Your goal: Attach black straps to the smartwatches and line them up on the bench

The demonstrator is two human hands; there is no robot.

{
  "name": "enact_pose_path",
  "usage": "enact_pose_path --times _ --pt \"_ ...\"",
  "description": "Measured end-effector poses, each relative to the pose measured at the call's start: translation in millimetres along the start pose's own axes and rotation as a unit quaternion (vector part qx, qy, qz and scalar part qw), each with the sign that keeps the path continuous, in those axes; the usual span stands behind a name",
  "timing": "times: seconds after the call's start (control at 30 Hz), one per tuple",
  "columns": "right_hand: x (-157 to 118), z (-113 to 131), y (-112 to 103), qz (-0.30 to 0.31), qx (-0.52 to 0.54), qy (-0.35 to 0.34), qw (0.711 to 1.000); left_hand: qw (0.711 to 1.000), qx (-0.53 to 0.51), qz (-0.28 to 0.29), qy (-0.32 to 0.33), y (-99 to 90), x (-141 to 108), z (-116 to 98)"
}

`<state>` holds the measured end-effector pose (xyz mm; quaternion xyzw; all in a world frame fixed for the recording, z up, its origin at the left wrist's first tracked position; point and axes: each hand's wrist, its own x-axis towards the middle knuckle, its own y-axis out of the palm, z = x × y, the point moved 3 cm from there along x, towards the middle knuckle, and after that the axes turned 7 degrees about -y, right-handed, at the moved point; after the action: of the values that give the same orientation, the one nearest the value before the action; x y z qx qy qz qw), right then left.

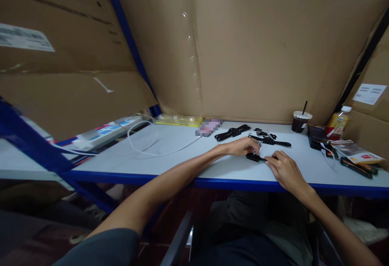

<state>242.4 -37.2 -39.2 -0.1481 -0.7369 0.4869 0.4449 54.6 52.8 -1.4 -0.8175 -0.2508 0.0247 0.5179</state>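
Black flat-headed piece with a thin stem [253, 158] is located at the fingertips of both hands, low over the white tabletop with a blue front edge [188, 165]. Right hand [286, 171]: thumb and fingers are clamped on the stem end. Left hand [240, 146]: fingers are bent and bunched at the head end; whether they grip it cannot be told. Just beyond the left fingertips lies a black strap-shaped piece with a widened middle [281, 143]; small black loose parts [258, 130] lie behind it. A similar black double-ended piece with a round centre [232, 132] lies beyond the left knuckles. Farther out, to the right of the right fingers, stand a lidded clear cup of dark drink with a black straw [299, 123] and a white-capped amber bottle [338, 123]. Farthest beyond the fingers stands a brown cardboard panel [258, 55].
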Motion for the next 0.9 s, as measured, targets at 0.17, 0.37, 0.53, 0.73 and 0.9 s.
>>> enact_pose_path --times 0.17,0.37,0.53,0.73,0.9 --pt "-0.2 -0.2 -0.5 -0.005 0.002 -0.001 1.0 1.0 0.005 -0.005 0.007 1.7 0.6 0.8" --pt "-0.1 -0.1 -0.7 0.011 -0.01 0.005 1.0 1.0 0.003 0.004 0.001 0.4 0.6 2.0" --pt "0.3 0.3 -1.0 0.011 -0.005 0.01 1.0 0.997 0.033 -0.045 -0.05 -10.9 -1.7 12.7" --pt "0.8 1.0 -1.8 0.016 -0.004 0.012 1.0 0.979 0.141 -0.086 -0.122 -15.2 -3.4 24.9" --pt "0.8 1.6 -2.4 0.01 -0.001 0.011 1.0 0.968 0.21 -0.066 -0.118 -11.2 -5.1 15.9"
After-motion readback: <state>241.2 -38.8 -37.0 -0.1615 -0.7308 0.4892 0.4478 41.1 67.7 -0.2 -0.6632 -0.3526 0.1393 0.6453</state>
